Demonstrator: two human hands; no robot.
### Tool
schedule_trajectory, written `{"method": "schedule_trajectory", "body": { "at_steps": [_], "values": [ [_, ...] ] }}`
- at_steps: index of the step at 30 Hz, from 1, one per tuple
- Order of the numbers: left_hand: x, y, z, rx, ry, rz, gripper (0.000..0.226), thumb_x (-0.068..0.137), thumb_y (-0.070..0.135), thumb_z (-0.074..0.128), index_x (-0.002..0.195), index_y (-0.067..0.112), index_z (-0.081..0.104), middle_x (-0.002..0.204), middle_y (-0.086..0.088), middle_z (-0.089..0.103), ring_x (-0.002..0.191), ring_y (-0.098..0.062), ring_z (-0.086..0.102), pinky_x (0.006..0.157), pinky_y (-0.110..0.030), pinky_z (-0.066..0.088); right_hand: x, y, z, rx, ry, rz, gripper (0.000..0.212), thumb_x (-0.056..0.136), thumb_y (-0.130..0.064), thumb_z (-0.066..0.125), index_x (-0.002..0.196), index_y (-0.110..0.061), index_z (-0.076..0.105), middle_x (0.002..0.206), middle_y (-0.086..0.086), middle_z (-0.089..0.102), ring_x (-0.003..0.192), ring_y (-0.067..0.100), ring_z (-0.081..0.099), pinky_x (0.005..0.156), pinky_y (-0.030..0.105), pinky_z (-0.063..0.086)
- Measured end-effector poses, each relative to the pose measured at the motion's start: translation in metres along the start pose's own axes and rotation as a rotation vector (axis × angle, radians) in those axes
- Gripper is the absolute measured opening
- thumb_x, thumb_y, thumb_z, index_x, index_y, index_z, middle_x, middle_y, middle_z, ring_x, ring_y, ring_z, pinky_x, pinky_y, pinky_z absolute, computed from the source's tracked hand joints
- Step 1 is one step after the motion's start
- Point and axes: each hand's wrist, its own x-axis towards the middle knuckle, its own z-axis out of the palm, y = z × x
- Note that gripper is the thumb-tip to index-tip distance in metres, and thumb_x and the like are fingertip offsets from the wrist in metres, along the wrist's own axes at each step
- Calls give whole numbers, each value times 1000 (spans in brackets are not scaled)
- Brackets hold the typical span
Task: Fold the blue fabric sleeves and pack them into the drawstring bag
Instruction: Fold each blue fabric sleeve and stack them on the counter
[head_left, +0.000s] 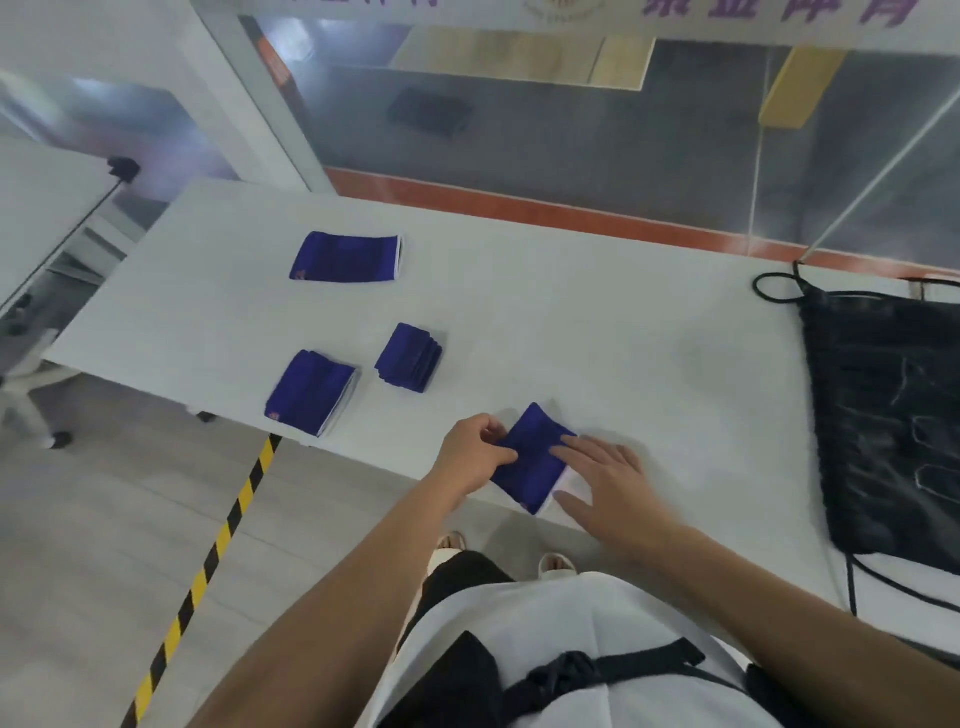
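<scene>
1. On the white worktop (571, 312), at far right, the black drawstring bag (883, 415) lies flat, limp;
2. At the near edge, one blue sleeve (527, 454), probably soft, light, floppy; best held by corners;
3. Here the left hand (475, 452) pinches its left edge with curled fingers; the right hand (608, 483) presses it, fingers straight.

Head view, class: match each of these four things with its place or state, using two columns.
1 drawstring bag
2 left hand
3 right hand
4 farthest sleeve

A pinches the near sleeve by its edge
B fingers straight, pressing the near sleeve
C flat at the table far left
D flat at the table's right end

Pairs: 1-D, 2-A, 3-B, 4-C
</scene>
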Motion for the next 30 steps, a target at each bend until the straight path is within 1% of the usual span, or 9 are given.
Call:
{"method": "schedule_trajectory", "body": {
  "at_steps": [3,7,10,13,18,20,22,27,30],
  "values": [
    [-22,5,-27,9,-8,101,19,81,8,76,88,22,64,94,-3,70,88,-23,69,72,-31,57,20,-39,-36,75,131,-81,59,91,-33,66,146,-26,45,153,-5,45,143,20,38,118,38,24],
    [-53,5,-70,53,44,187,21,84,8,74,83,27,65,85,8,68,81,-8,65,65,-18,50,45,-96,-73,101,-43,-150,47,95,-29,63,141,-28,51,140,-7,57,129,17,51,109,33,38],
    [-67,-6,-99,-22,87,218,15,84,6,74,87,20,69,85,6,72,84,-13,69,74,-28,59,56,-129,-78,60,-106,-213,25,96,-29,62,120,-26,70,117,-3,70,106,18,63,95,36,49],
    [-73,-27,-127,-151,38,202,21,84,7,74,100,20,70,97,4,75,95,-15,71,86,-37,60,67,-150,-76,179,-93,-212,16,92,-26,68,106,-24,76,98,-7,71,92,17,65,86,35,53],
    [-66,-72,-164,-502,-128,106,27,87,9,73,114,12,71,114,-6,72,107,-24,67,98,-35,52,98,-171,-71,739,4,31,10,82,-10,79,85,-19,79,77,0,78,74,14,74,67,25,57],
    [-53,-90,-178,-723,-141,51,25,86,10,73,111,5,68,115,-15,67,108,-31,63,99,-39,51,113,-182,-60,830,-23,119,11,82,-4,78,86,-14,77,77,2,78,71,12,74,64,21,54],
    [-41,-104,-194,-859,-136,5,24,89,7,68,113,5,67,118,-14,69,108,-32,65,93,-40,53,125,-195,-43,841,-111,211,13,83,-1,75,93,-10,74,81,6,79,74,17,75,69,27,54],
    [-10,-138,-250,-741,-155,-62,22,94,12,65,116,12,68,106,-8,75,92,-25,73,71,-31,56,153,-239,10,831,-204,430,14,91,-3,67,102,-11,72,92,6,79,85,26,75,83,45,61],
    [8,-158,-281,-636,-198,-59,26,92,11,67,117,16,66,110,-12,72,95,-26,72,75,-34,60,166,-270,39,879,-96,536,11,93,-1,64,92,-7,74,87,5,78,85,27,74,83,51,61]
  ]
}}
